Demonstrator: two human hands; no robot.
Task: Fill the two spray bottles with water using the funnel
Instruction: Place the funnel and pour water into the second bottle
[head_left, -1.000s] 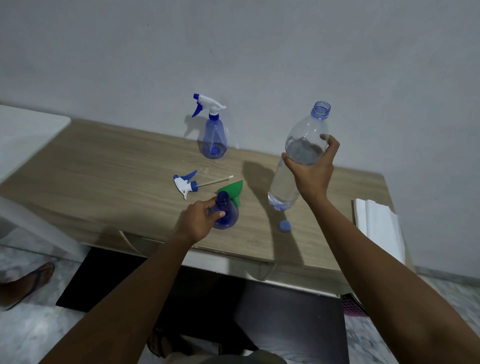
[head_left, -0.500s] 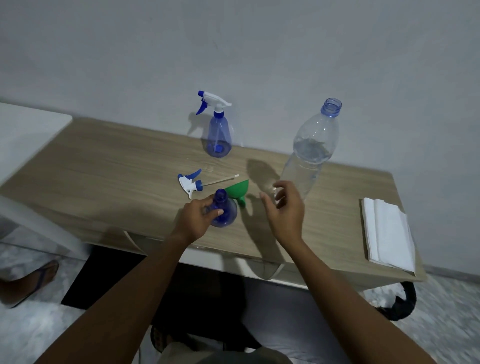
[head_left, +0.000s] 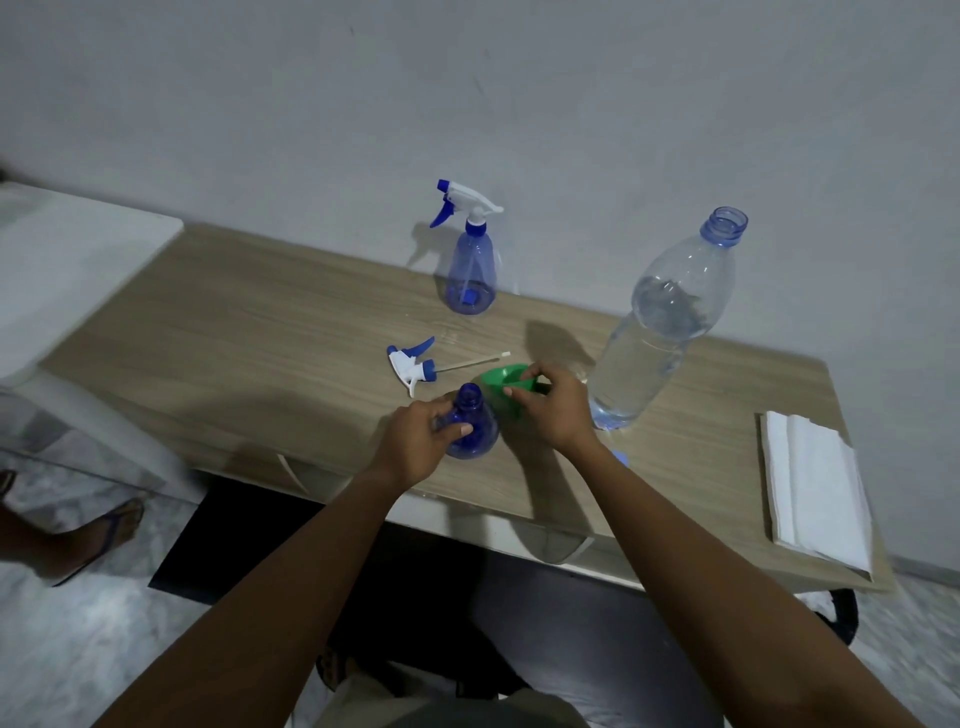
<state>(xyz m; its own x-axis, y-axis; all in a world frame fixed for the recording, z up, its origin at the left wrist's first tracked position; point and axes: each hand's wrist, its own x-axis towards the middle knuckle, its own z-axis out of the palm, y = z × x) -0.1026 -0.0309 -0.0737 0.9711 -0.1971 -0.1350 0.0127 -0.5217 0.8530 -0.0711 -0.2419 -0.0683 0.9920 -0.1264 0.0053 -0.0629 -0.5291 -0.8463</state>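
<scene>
The small round blue see-through plastic spray bottle (head_left: 474, 434) stands near the front edge of the light wooden table (head_left: 249, 332). Its top is off and its neck is open. The left hand (head_left: 418, 449) holds it, with fingers and thumb curled round its belly. How much water is inside cannot be told. Just to its right is the green plastic funnel (head_left: 500, 383), tipped a little, with its wide mouth up and its thin end low beside the bottle. The right hand (head_left: 555, 413) pinches the funnel's rim between thumb and fingers. The loose white and blue trigger top with a long thin tube (head_left: 413, 365) lies flat on the table just behind the open bottle. A second blue see-through spray bottle (head_left: 471, 278) stands upright by the wall with its white and blue trigger top on. The big clear plastic water bottle (head_left: 660, 327) stands to the right, open at the top and more than half full of water. Its small blue cap (head_left: 621, 458) lies near its foot. A pile of folded white paper towels (head_left: 815, 483) lies at the far right end of the table.
</scene>
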